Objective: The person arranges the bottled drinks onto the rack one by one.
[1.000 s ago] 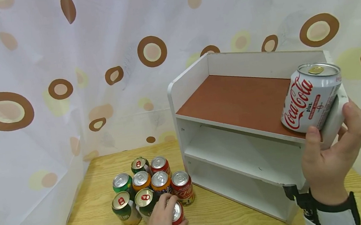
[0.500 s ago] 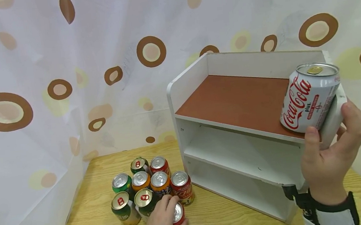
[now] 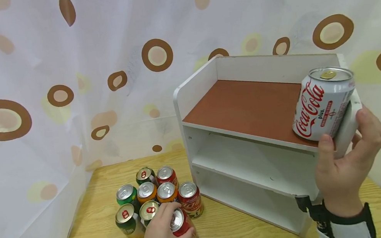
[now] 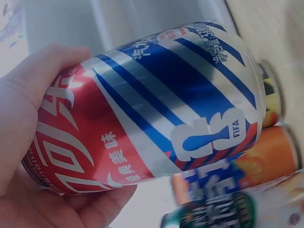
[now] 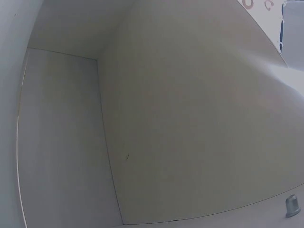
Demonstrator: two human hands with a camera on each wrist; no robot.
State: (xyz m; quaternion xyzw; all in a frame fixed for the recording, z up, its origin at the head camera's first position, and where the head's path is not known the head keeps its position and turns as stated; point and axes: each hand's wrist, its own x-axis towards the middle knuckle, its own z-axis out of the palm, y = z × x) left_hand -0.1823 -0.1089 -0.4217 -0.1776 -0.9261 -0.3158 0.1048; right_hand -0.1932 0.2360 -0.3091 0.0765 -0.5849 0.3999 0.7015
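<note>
My left hand [image 3: 164, 232] grips a red cola can [image 3: 182, 224] near its top, at the front right of the can group. In the left wrist view, the thumb and fingers wrap the upper end of this cola can [image 4: 147, 109], whose lower part is silver with blue stripes. My right hand [image 3: 351, 160] grips the right side panel [image 3: 348, 127] of a white shelf unit [image 3: 243, 160], its thumb at the front edge by a white Coca-Cola can [image 3: 323, 105]. That can stands on the brown top board [image 3: 245, 105]. In the right wrist view only pale shelf boards [image 5: 190, 118] show.
Several cans stand close together left of the unit: a green one [image 3: 127, 195], an orange one [image 3: 147, 192], a dark green one [image 3: 130, 226] and a red one [image 3: 191, 200]. The wooden table [image 3: 94, 230] meets a patterned curtain [image 3: 123, 114] behind.
My left hand has shifted slightly left with the red cola can, and more of the can's side shows now. The view has drifted a little; the right hand keeps its hold.
</note>
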